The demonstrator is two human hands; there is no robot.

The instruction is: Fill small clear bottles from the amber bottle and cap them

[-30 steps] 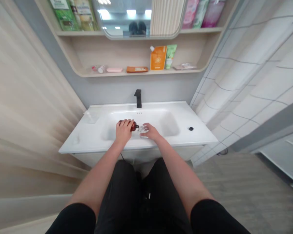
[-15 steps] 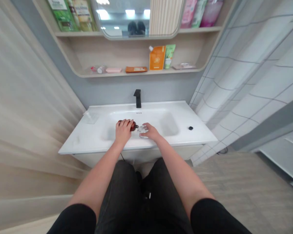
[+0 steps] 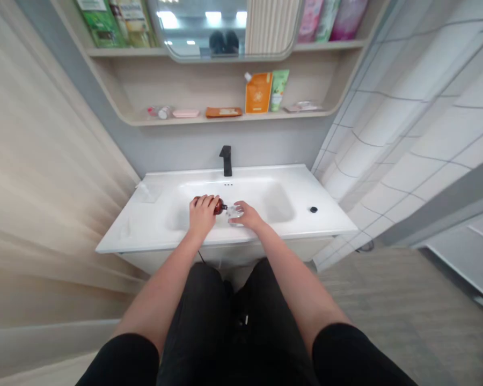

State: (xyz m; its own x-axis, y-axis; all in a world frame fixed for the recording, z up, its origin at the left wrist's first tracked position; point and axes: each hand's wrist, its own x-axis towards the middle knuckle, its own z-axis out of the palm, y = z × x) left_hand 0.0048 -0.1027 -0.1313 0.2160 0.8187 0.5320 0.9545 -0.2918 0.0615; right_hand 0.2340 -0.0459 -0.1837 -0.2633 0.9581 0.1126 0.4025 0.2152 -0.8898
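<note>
My left hand (image 3: 202,214) is shut around a dark amber glass bottle (image 3: 220,207), which lies on its side with its narrow black-tipped neck pointing right. Most of the bottle is hidden by my fingers. My right hand (image 3: 249,216) grips a small clear glass container (image 3: 235,213) just beyond the bottle's neck. The neck and the container are very close, but I cannot tell whether they touch. Both hands are held over the near part of the white washbasin (image 3: 225,187).
A black faucet (image 3: 226,161) rises behind the basin, and a small black drain plug (image 3: 314,209) sits on the counter to the right. Above, a shelf (image 3: 233,119) holds toiletries below a mirror. Tiled wall stands to the right.
The bottle and container stay in nearly the same position in my hands. The whole scene has shifted slightly upward in view.
</note>
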